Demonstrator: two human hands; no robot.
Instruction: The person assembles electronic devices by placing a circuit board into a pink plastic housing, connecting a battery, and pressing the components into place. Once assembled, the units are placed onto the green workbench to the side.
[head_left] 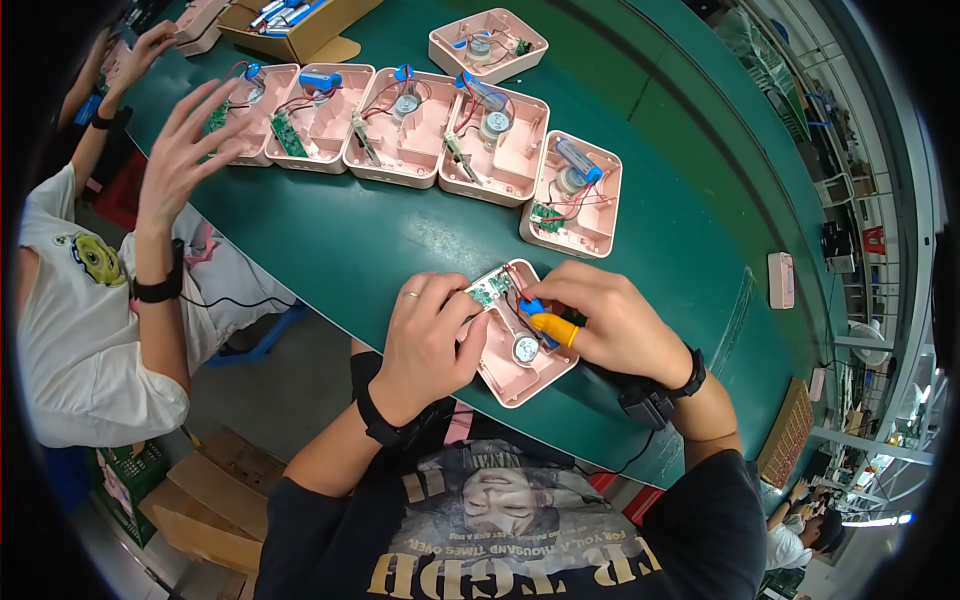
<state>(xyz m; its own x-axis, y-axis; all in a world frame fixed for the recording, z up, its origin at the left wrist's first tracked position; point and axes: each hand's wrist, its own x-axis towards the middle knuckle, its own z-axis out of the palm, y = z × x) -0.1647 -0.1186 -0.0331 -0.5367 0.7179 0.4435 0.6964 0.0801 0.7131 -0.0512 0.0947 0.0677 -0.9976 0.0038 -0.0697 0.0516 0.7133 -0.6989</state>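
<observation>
In front of me on the green table sits a pink plastic housing [512, 384], tilted slightly to the left. My left hand [428, 332] grips its left side, fingers bent at the edge of a green circuit board [489, 291] and thumb along the near-left wall. A round silver speaker [525, 348] lies inside the housing. My right hand [612, 322], with a yellow finger cot [554, 328] on one finger, pinches a blue cylindrical battery [533, 307] at the housing's right side. Thin red and dark wires run beside the battery. My right fingers partly hide it.
Several open pink housings [400, 168] with boards, wires and batteries form a row beyond my hands; another housing [488, 58] stands farther back. A co-worker's hand [190, 150] reaches over the row's left end. A carton [300, 40] holds blue batteries. A small pink part [782, 281] lies far right.
</observation>
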